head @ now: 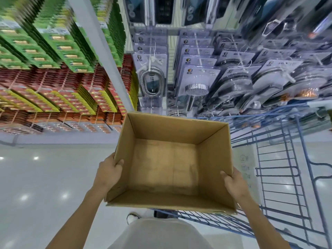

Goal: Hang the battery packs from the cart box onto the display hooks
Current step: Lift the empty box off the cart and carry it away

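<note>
Battery packs (pixel 53 56) hang in dense rows on the display at 10 to 11 o'clock: green packs above, red-and-yellow packs (pixel 59 99) below, and a lower row of pale packs near the floor. Motion blur smears the upper left of this wall. A white post (pixel 100 51) runs diagonally between this display and the next bay.

Shower heads (pixel 196 87) and hoses (pixel 152 81) in clear blister packs fill the hooks from 12 to 2 o'clock. They hang directly behind the box's far edge.

Box (pixel 172 133) is cardboard, open at the top, with bare inner walls and floor showing. It sits at centre frame, held above the near left corner of the cart (pixel 287 177). The cart is blue wire and extends from 2 to 5 o'clock. Glossy floor (pixel 45 177) lies at 8 to 9 o'clock. A shoe (pixel 133 217) shows at 6 o'clock beneath the box.

Left hand (pixel 107 172) grips the left wall of the box, thumb curled over the rim to the inside, fingers hidden on the outer face. Right hand (pixel 233 184) grips the right wall in the same way, thumb over the rim, fingers out of sight outside. Both forearms are bare and reach forward from 7 and 5 o'clock.
</note>
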Available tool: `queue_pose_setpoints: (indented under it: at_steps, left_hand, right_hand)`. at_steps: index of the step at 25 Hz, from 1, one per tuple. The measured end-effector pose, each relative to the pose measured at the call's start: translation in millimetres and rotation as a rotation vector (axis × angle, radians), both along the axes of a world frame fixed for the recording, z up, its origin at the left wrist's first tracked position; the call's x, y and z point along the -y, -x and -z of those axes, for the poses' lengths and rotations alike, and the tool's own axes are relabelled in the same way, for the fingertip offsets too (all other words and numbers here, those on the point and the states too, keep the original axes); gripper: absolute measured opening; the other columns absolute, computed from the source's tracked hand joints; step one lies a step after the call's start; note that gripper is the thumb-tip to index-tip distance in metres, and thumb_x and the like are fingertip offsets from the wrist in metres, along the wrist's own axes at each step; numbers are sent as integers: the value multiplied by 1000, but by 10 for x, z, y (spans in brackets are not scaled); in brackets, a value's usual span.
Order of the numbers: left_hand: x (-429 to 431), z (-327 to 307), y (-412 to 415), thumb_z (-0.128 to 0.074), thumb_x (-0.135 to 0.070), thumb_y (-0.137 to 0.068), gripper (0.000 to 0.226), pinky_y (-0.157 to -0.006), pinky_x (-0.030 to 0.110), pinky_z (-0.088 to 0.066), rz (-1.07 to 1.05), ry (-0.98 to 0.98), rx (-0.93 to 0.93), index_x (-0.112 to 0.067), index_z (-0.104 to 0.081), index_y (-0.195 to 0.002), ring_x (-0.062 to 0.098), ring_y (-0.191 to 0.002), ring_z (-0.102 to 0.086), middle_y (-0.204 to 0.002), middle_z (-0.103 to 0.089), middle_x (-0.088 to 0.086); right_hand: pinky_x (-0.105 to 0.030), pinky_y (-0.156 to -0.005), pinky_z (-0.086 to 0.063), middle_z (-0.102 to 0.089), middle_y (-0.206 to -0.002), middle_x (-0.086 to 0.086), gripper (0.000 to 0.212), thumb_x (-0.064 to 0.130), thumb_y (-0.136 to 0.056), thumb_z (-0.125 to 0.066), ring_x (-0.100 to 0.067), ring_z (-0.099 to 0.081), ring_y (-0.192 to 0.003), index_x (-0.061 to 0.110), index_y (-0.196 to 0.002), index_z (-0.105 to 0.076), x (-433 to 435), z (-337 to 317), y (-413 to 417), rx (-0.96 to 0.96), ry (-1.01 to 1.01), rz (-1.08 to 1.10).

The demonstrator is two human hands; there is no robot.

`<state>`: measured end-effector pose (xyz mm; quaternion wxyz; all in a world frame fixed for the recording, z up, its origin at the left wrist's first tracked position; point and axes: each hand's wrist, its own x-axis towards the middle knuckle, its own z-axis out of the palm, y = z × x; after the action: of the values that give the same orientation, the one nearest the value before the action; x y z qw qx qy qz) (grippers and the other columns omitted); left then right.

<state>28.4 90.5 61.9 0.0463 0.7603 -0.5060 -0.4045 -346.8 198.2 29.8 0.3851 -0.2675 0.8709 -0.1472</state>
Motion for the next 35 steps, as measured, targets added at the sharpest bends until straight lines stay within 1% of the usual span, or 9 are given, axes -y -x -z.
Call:
queue_pose_setpoints:
  at_steps: [6, 8, 11, 15, 18, 21, 24, 29, 35]
  left_hand:
    - [-165, -1005, -208, -56, -23, -105, 31, -87, 37, -46, -43, 89, -24, -19, -63, -135, 26, -98, -58, -112, -69, 7]
    - [-258, -1351, -291, -57, -24, -105, 28, -90, 39, -47, -80, 112, -53, -22, -64, -132, 28, -101, -60, -115, -69, 7]
    - [-413, -1790, -434, -60, -26, -103, 12, -84, 38, -44, -123, 157, -73, -29, -61, -114, 29, -95, -60, -103, -68, 5]
    - [-684, -2166, -782, -61, -28, -103, 9, -86, 41, -47, -206, 215, -84, -31, -60, -111, 30, -95, -64, -97, -69, 3]
    - [-889, -2278, -1178, -61, -29, -103, 10, -85, 41, -48, -302, 227, -84, -31, -61, -113, 29, -95, -65, -96, -69, 0]
    - [-1129, -2317, -1656, -61, -28, -102, 6, -85, 40, -49, -371, 234, -62, -29, -62, -108, 28, -95, -66, -103, -72, 4]
    - [-1554, -2328, -2212, -63, -26, -100, 8, -88, 43, -54, -465, 252, -24, -23, -70, -104, 27, -91, -69, -99, -76, 6]
    - [-2558, -2303, -3076, -63, -25, -98, 10, -89, 49, -56, -685, 265, 10, -22, -72, -94, 29, -86, -72, -89, -77, 12]
    - [-3902, -2157, -3888, -63, -24, -100, 8, -86, 43, -53, -1006, 270, 56, -24, -70, -95, 27, -86, -68, -88, -75, 5]
  right_hand:
    - [-33, -68, -39, -65, -95, -9, 24, 21, -102, -58, -25, -57, -83, 14, -125, -61, -10, -1133, 43, -98, 102, -154]
    - [-35, -70, -41, -65, -91, -6, 14, 24, -101, -60, -27, -58, -84, 20, -114, -60, -9, -1523, 22, -144, 120, -206]
    - [-40, -76, -47, -69, -87, -3, 4, 28, -99, -63, -30, -62, -86, 25, -101, -61, -32, -2022, -28, -184, 134, -235]
    - [-42, -80, -49, -68, -83, 3, 9, 28, -98, -65, -29, -62, -84, 25, -90, -61, -23, -2411, -256, -201, 196, -302]
    - [-40, -76, -46, -71, -85, 1, 12, 27, -96, -66, -26, -62, -83, 23, -86, -63, 74, -2460, -590, -189, 232, -385]
    - [-46, -87, -55, -77, -85, -2, 11, 27, -96, -66, -30, -70, -86, 18, -90, -69, 230, -2402, -1057, -175, 218, -504]
    - [-48, -86, -57, -78, -83, 0, 11, 30, -97, -65, -29, -73, -83, 20, -97, -71, 350, -2305, -1627, -145, 238, -613]
    - [-47, -87, -56, -77, -86, -2, 20, 39, -92, -65, -30, -72, -85, 20, -98, -68, 345, -2294, -2862, -110, 259, -825]
    - [-39, -79, -53, -73, -79, -3, 12, 27, -94, -69, -32, -69, -85, 17, -90, -65, 84, -2236, -4486, -91, 313, -1126]
